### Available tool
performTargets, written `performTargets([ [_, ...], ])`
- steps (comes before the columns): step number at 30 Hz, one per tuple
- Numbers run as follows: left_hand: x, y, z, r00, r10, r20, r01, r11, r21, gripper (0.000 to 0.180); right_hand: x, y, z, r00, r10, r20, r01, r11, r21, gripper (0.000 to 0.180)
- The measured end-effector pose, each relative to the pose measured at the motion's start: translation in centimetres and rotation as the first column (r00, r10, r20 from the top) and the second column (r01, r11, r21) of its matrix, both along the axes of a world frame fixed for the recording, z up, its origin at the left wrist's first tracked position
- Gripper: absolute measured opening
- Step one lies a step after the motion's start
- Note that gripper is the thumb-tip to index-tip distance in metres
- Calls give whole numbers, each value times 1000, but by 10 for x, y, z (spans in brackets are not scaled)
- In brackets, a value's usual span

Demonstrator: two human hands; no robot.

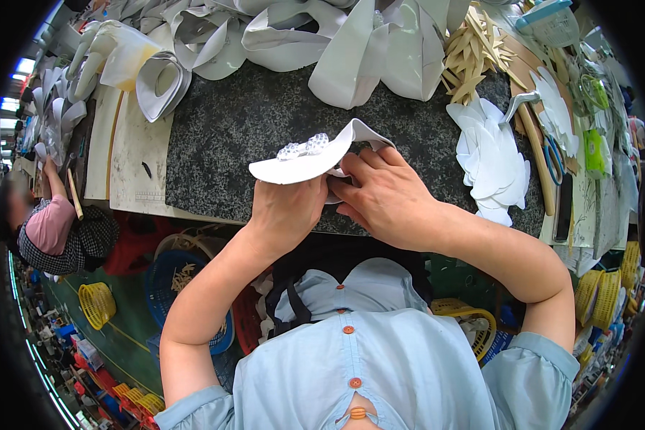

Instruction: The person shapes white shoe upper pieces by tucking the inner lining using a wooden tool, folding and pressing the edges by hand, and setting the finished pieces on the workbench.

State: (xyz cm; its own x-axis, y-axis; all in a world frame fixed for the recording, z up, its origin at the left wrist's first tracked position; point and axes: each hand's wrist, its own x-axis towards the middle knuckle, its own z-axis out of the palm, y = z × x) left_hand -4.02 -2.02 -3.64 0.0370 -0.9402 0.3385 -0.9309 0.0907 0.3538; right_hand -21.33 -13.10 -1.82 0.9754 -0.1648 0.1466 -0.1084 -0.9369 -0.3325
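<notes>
In front of me, over the near part of a dark speckled slab (215,143), I hold a white shoe upper (297,169). A clear, sparkling bow-like ornament (304,147) sits on its top. My left hand (288,211) grips the upper from below at its left part, with the fingers mostly hidden under it. At its right part, my right hand (383,188) has its fingers bent and pinching the folded edge. The underside between my hands is largely hidden.
White uppers (283,39) are heaped along the back. Tan pointed pieces (473,61) and flat white pieces (489,161) lie right, beside a wooden-handled hammer (541,165) and blue-handled scissors (553,159). A blue basket (166,276) stands below the bench; a co-worker (50,222) sits far left.
</notes>
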Motion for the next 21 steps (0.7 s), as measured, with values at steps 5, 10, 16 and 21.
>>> performTargets([
  [5,-1,7,-5,962,-75,261,103,990,-96,35,-7,-2,2,1000,24,2,-24,1000,9,25],
  [10,-2,8,3,981,-49,190,36,997,68,38,-9,-6,1,997,70,19,-70,997,-30,26],
  [16,-2,8,4,972,-53,231,45,998,40,36,-7,-3,1,999,44,2,-44,997,-61,23],
  [21,2,7,-2,971,-44,234,47,999,-9,34,-5,-6,-4,997,34,64,-29,997,-71,21],
])
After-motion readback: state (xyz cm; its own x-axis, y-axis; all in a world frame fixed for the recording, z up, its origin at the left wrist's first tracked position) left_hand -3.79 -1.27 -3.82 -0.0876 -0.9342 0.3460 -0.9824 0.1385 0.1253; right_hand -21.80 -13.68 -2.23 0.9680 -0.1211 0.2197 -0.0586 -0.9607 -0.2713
